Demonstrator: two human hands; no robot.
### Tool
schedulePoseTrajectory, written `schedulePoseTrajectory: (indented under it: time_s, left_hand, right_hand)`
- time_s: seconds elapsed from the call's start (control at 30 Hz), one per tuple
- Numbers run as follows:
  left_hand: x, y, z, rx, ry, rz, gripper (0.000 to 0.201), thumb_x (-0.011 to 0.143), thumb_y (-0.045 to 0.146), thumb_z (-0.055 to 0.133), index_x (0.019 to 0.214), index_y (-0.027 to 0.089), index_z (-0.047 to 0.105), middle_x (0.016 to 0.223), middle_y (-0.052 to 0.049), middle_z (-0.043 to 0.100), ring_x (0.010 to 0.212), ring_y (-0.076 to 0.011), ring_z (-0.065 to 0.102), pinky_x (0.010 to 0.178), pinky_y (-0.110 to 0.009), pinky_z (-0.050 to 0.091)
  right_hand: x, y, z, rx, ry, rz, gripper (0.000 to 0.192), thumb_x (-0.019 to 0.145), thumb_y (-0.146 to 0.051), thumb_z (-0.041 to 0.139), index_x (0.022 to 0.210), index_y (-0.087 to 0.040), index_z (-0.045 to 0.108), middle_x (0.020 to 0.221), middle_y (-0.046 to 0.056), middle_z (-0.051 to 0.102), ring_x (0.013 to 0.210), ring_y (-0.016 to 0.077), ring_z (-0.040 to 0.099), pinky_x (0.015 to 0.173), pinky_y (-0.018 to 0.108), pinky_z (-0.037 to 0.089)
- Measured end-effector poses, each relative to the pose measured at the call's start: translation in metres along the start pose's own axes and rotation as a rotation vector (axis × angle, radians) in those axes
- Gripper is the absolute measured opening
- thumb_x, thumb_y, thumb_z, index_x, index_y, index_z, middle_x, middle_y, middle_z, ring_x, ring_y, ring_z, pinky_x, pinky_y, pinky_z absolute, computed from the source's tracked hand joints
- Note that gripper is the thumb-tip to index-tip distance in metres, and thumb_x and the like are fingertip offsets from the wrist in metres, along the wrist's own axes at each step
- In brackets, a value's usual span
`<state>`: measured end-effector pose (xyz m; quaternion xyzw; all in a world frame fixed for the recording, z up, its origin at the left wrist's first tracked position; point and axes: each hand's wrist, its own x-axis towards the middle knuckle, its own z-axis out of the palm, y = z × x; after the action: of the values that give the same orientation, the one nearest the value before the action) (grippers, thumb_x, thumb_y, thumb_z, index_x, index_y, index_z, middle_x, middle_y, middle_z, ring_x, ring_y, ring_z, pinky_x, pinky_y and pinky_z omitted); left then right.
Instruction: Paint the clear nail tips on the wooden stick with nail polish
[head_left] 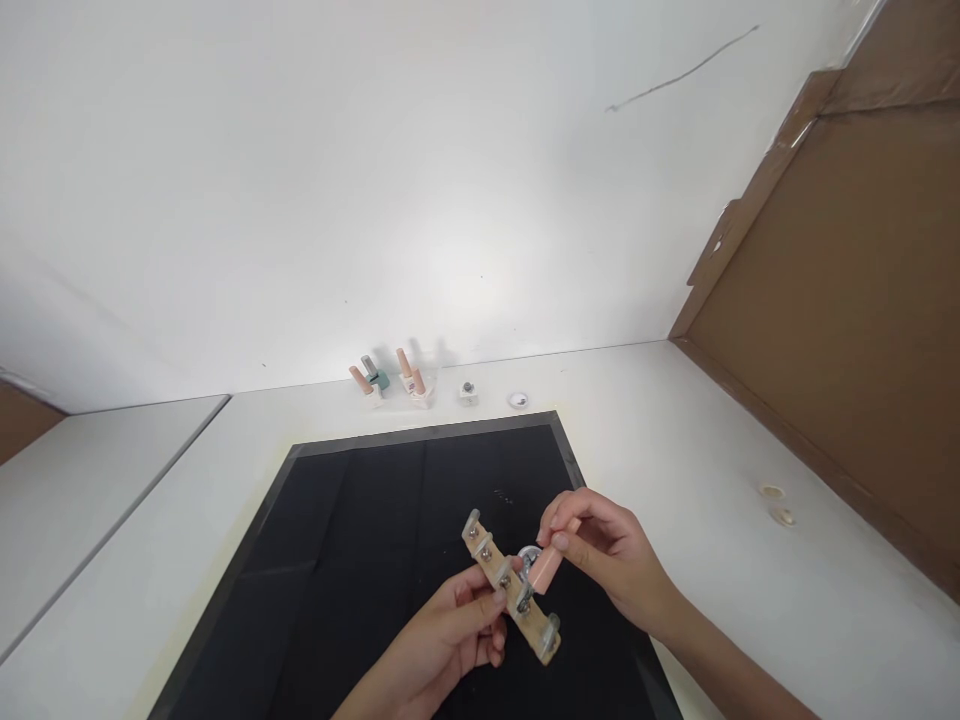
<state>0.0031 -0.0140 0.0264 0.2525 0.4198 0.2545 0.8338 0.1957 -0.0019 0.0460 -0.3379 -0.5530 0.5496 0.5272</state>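
Observation:
My left hand (465,620) grips a narrow wooden nail stand (491,566), tilted over the black mat. Several clear false nail tips stand in a row along it on round metal studs. Between the fingers of my right hand (600,535) is a pink nail polish brush cap (547,568), its wide end pointing down at a nail tip (524,598) near the stand's lower end. The brush itself is too small to make out. Partly hidden behind the stand and cap is a round silvery piece (529,556).
A black mat (352,560) covers the table's middle. Along its far side stand several capped polish bottles (420,388), a small bottle without a tall cap (468,394) and a round white dish (518,400). Two small pale discs (783,516) lie right, near a cardboard wall (840,330).

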Motion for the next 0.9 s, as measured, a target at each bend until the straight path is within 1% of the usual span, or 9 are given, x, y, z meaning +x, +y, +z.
schedulePoseTrajectory:
  time_s: [0.17,0.33,0.5,0.67,0.9]
  left_hand:
    - [-0.0001,0.0007,0.0015,0.000,0.006,0.006,0.041,0.064,0.033,0.075,0.099,0.014,0.065,0.057,0.003,0.051,0.050,-0.0053,0.044,0.052,-0.021,0.034]
    - [-0.0003,-0.0004,0.0000,0.002,0.006,0.000,0.041,0.065,0.032,0.075,0.101,0.015,0.064,0.056,0.003,0.051,0.049,-0.0054,0.043,0.053,-0.021,0.034]
    - [0.0006,-0.0014,-0.0017,0.009,-0.020,0.010,0.038,0.068,0.031,0.072,0.102,0.015,0.065,0.057,0.003,0.051,0.050,-0.0053,0.044,0.054,-0.021,0.035]
    - [-0.0008,0.0000,0.0004,-0.012,0.013,0.000,0.044,0.061,0.033,0.077,0.101,0.016,0.066,0.058,0.003,0.051,0.050,-0.0052,0.044,0.053,-0.021,0.035]
    - [-0.0032,0.0007,0.0011,-0.001,0.025,-0.015,0.047,0.058,0.034,0.079,0.099,0.017,0.066,0.057,0.004,0.051,0.048,-0.0050,0.044,0.053,-0.021,0.034]
  right_hand:
    - [-0.0014,0.0000,0.0012,0.009,-0.037,0.016,0.007,0.084,-0.019,0.059,0.079,-0.022,0.061,0.078,0.001,0.061,0.072,0.0141,0.056,0.065,0.027,0.045]
    - [-0.0001,0.0010,-0.0013,-0.042,0.001,0.020,0.006,0.084,-0.022,0.060,0.078,-0.022,0.061,0.076,0.001,0.060,0.071,0.0145,0.056,0.064,0.027,0.044]
    - [0.0018,-0.0007,-0.0038,-0.117,0.028,0.049,0.008,0.083,-0.025,0.060,0.077,-0.021,0.059,0.074,0.001,0.062,0.070,0.0150,0.056,0.066,0.028,0.044]
    - [0.0034,-0.0024,-0.0050,-0.144,0.051,0.047,0.009,0.083,-0.026,0.060,0.076,-0.021,0.058,0.072,0.001,0.064,0.068,0.0148,0.056,0.066,0.028,0.044]
    - [0.0047,-0.0027,-0.0073,-0.132,0.102,0.032,0.011,0.083,-0.030,0.060,0.077,-0.021,0.059,0.066,0.000,0.063,0.065,0.0146,0.056,0.064,0.028,0.044]
